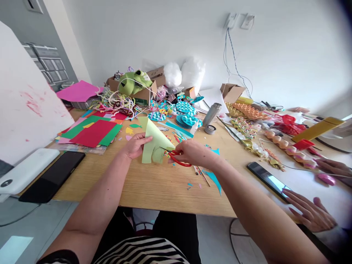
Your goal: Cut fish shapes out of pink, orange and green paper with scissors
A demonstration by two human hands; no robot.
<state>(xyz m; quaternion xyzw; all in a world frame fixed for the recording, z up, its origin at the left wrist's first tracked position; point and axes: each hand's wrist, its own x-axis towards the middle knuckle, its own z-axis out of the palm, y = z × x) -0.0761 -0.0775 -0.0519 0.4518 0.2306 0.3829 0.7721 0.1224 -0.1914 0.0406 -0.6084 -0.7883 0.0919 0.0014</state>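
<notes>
My left hand (135,145) pinches the left edge of a folded light green sheet of paper (153,142), holding it up over the wooden table (154,183). My right hand (192,152) is closed through the handles of red scissors (178,160), whose blades reach into the paper's lower right edge. Small paper scraps lie on the table under both hands.
Red, green and pink paper sheets (93,132) lie at the left, a black phone (52,176) and a white device (26,170) nearer. Turquoise cut-outs (187,113), a metal bottle (212,114) and boxes crowd the back. Another person's hand (310,211) rests by a phone (268,180) at right.
</notes>
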